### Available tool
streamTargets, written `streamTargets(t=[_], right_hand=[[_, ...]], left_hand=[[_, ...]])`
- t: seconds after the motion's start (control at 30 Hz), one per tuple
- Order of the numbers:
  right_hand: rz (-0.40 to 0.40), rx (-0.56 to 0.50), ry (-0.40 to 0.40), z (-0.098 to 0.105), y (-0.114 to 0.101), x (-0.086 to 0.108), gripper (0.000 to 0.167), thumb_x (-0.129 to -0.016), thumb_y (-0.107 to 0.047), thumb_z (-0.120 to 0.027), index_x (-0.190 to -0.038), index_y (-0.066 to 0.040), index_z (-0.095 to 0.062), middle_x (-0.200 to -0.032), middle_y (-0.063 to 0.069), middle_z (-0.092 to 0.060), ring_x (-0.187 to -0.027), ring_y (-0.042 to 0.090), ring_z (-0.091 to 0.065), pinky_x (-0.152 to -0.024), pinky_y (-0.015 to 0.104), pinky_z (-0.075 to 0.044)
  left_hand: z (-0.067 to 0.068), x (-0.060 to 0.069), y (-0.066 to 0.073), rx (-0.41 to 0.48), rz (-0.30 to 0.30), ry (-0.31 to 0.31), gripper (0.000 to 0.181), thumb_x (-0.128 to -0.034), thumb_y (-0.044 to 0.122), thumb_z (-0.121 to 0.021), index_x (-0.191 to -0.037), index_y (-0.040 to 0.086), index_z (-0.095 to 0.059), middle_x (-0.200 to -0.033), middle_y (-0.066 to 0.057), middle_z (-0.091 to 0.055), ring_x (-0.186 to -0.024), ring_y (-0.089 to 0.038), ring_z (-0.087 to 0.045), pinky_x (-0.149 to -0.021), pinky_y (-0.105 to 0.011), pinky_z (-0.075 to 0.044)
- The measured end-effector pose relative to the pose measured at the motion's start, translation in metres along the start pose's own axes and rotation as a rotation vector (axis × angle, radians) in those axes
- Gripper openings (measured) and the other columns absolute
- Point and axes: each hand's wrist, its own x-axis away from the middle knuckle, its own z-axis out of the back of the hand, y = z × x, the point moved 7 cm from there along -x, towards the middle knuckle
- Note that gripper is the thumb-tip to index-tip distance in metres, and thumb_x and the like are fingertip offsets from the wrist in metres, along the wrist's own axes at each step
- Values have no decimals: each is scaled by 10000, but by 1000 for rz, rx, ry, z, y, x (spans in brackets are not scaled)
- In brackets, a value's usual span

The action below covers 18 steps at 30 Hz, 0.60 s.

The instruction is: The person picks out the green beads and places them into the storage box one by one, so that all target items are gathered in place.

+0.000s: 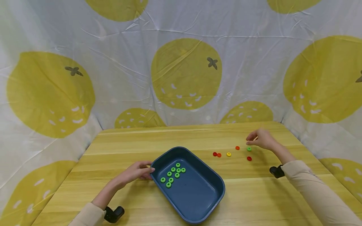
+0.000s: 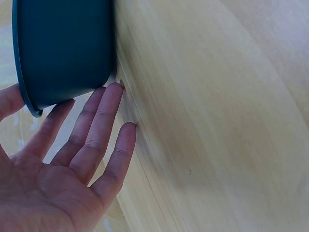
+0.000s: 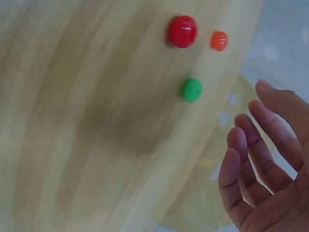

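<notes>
A dark blue plastic bin [image 1: 195, 201] lies on the table with several small green rings [image 1: 177, 175] in its far left part. My left hand [image 1: 135, 172] holds the bin's left edge, the thumb over the rim and the fingers against the outer wall. In the left wrist view, the fingertips [image 2: 114, 89] reach the bin's lower side. My right hand [image 1: 261, 139] hovers above the table's right part, fingers loosely bent and holding nothing. Just below it lies a green ring [image 3: 192, 90], with a dark red ring [image 3: 182, 32] and an orange ring [image 3: 219, 41] close by.
Between the bin and my right hand lie a yellow ring [image 1: 228, 154], an orange-red ring [image 1: 219, 155] and a dark red ring [image 1: 215, 154]. Behind the wooden table [image 1: 135, 141] hangs a lemon-print cloth [image 1: 127, 72], which also runs along both sides.
</notes>
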Motion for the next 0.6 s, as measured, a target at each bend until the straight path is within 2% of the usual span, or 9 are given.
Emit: streamTargets(t=[0.17, 0.27, 0.47, 0.6], right_hand=[[6, 67, -38, -11, 7, -2, 163, -798, -124, -721, -883, 14, -703, -831, 122, -694, -794, 280, -623, -675, 386, -507], [8, 99, -52, -16, 8, -3, 159, -790, -113, -724, -875, 20, -700, -828, 125, -692, -799, 280, -621, -712, 420, -506], [4, 104, -62, -22, 10, -3, 95, -774, -65, -723, -838, 1, -702, -775, 91, -676, -748, 219, -597, -686, 393, -491], [-6, 95, -41, -23, 12, -3, 72, -769, -53, -726, -824, -12, -706, -744, 60, -663, -718, 173, -581, -661, 358, -481]], left_hand=[[0, 0, 3, 19, 1, -2, 524, -960, 264, -501, -1340, -88, -421, -1130, -244, -639, -951, -347, -674, -850, -443, -517], [0, 0, 6, 26, 7, -5, 518, -961, 262, -501, -1336, -86, -425, -1130, -244, -641, -953, -343, -675, -855, -448, -514], [3, -1, 9, 29, 7, -7, 519, -961, 260, -504, -1338, -87, -425, -1141, -244, -636, -953, -344, -674, -862, -454, -512], [5, -1, 10, 25, 15, -6, 524, -959, 268, -507, -1339, -83, -426, -1135, -239, -642, -952, -345, -675, -855, -448, -514]])
